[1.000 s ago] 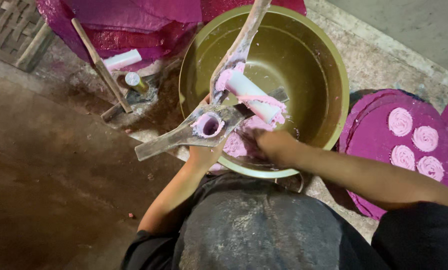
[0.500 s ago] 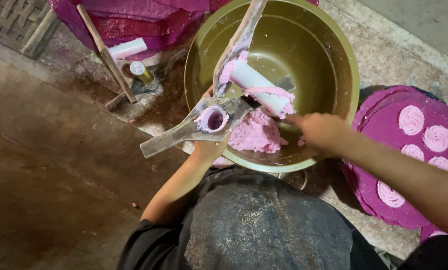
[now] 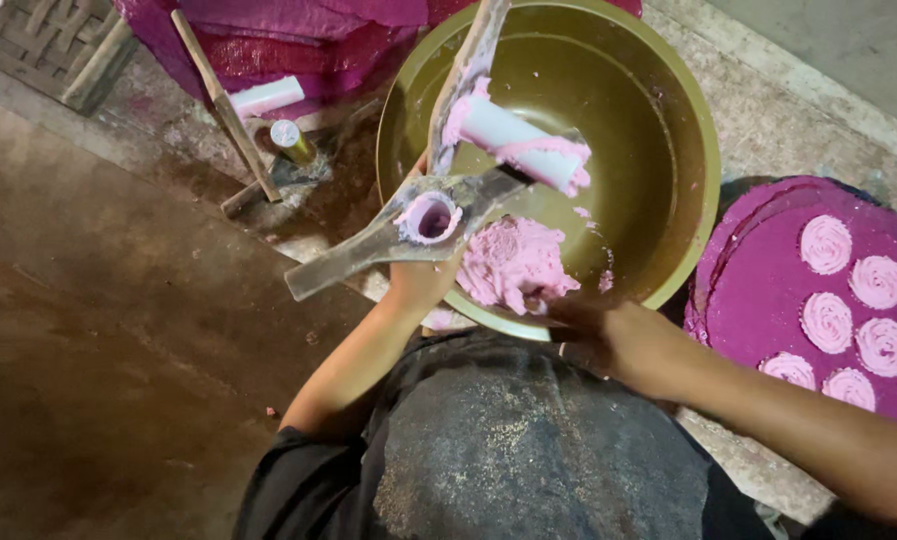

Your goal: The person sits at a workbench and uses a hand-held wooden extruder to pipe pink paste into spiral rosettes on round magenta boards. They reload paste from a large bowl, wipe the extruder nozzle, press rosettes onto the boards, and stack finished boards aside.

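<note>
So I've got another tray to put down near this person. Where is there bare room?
Bare brown floor spreads wide beside the left hand. A concrete strip beyond the bowl is free too. It is crowded in the bowl, with press and pink dough by the right hand, and on the purple tray of coils.

Single head view, steeply downward, close above bowl, probably arm's-length

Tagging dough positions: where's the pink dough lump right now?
In the head view, the soft pink dough lump lies inside the round brass-coloured metal bowl, against its near wall, just below the wooden press, with the right hand touching its near edge.
</note>
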A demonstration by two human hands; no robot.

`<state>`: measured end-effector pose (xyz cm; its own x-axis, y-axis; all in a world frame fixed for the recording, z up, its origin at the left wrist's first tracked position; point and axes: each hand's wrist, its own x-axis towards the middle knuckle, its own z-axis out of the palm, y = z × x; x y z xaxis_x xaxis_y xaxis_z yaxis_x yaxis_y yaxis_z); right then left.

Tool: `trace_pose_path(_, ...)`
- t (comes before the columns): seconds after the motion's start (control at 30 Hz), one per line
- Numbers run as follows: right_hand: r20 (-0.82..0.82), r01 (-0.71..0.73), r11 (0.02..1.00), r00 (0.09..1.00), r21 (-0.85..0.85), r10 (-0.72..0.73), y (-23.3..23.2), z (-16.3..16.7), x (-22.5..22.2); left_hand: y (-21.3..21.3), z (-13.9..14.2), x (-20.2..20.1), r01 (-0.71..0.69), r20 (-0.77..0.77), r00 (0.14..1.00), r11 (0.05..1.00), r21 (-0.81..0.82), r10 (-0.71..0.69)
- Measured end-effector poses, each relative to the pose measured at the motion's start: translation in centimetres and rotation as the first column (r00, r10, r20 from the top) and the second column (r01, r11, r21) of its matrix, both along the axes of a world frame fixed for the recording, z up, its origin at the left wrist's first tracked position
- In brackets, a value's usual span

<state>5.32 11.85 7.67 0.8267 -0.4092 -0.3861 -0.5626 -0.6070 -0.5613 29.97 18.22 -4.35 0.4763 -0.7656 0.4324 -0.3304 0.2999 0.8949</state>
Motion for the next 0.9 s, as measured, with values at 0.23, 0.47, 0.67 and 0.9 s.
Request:
trace_pose_path(0.23, 0.021, 0.138, 0.976, 0.989, 0.166, -0.143, -3.9, 7.2, -3.8, -1.1, 6.1, 3.1, -0.181, 0.660, 0.730, 0.982, -0.059, 0.174)
trace_pose_path(0.47, -0.250, -0.072, 0.896, 0.967, -0.438, -0.044, -6.1, 9.4, 1.8, -1.7, 3.6, 1.1, 0.052, 0.687, 0.720, 0.994, 0.093, -0.102)
trace_pose_path(0.67, -0.387, -0.459, 0.503, 0.889, -0.733, 0.246, -1.0, 7.2, 5.4, -2.3, 1.4, 0.3, 0.072, 0.606, 0.778, 0.981, 0.178, -0.167)
trace_pose_path(0.9, -0.502, -0.304, 0.716, 0.862, -0.629, -0.075, -1.0, 14.7, 1.7, -2.5, 4.6, 4.0, -0.132, 0.725, 0.625, 0.876, 0.464, -0.290)
